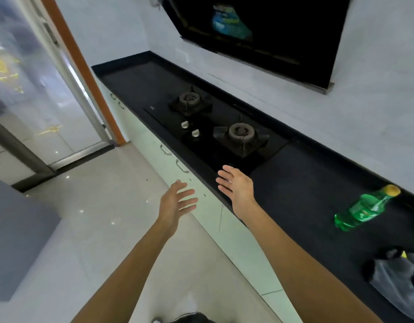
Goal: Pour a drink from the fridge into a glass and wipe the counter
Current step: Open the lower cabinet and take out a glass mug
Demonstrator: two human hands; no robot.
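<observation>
Both hands empty, left hand [175, 203] and right hand [236, 187] spread wide; bottle [364, 209] already on the counter [306, 183], so best find a glass next.

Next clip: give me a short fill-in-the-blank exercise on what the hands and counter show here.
1. Both the left hand and the right hand are open and hold ____.
2. The green bottle has a ____ cap.
3. The stove set into the black counter has ____ burners.

Missing words: nothing; yellow; two
</observation>
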